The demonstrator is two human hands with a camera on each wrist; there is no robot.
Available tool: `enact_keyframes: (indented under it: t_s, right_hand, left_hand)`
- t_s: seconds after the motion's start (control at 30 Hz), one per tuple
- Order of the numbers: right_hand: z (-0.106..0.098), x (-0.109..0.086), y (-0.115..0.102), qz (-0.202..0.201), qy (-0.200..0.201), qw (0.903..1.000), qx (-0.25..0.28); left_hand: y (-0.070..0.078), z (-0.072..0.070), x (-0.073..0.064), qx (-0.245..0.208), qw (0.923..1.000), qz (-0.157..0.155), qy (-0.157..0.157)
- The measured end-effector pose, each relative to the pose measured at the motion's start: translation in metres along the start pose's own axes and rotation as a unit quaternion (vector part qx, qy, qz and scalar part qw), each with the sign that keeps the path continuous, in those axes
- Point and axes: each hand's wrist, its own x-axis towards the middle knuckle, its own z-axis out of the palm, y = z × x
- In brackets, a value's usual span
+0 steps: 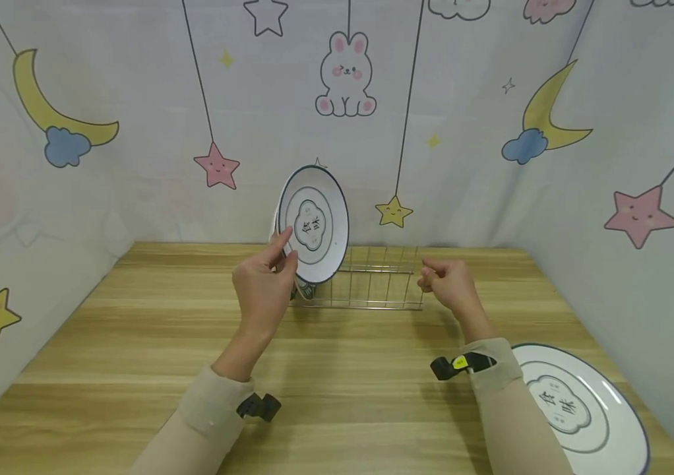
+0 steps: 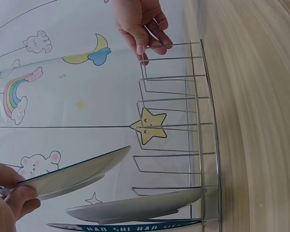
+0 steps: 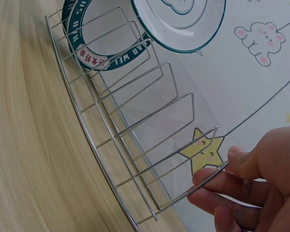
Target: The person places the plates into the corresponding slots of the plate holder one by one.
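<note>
In the head view my left hand (image 1: 266, 280) pinches the lower left edge of a white plate (image 1: 322, 191) with a dark blue rim, tilted upright above the left end of a wire dish rack (image 1: 372, 307). The left wrist view shows two plates in the rack: a pale plate (image 2: 130, 205) and, beside it, a plate with a green lettered rim (image 2: 121, 226). Thumb and fingers of my right hand (image 1: 450, 284) grip the end wire at the rack's right side. The held plate's lower edge hangs over the slots, apart from the pale plate in the left wrist view.
A large white plate (image 1: 610, 429) with a dark rim lies flat on the wooden table (image 1: 135, 369) at the right front, partly behind my right sleeve. A cloth backdrop (image 1: 283, 79) with printed moons, stars and a rabbit hangs behind and on both sides.
</note>
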Motion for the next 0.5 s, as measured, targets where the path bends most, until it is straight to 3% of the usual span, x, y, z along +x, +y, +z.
enact_keyframes:
  t_s: [0.5]
  right_hand:
    - [-0.0006,0.0008,0.0021,-0.004,-0.001,1.0000,0.002]
  left_hand:
    - [0.0010,0.0008,0.0021,0.059,0.9968,0.048,0.023]
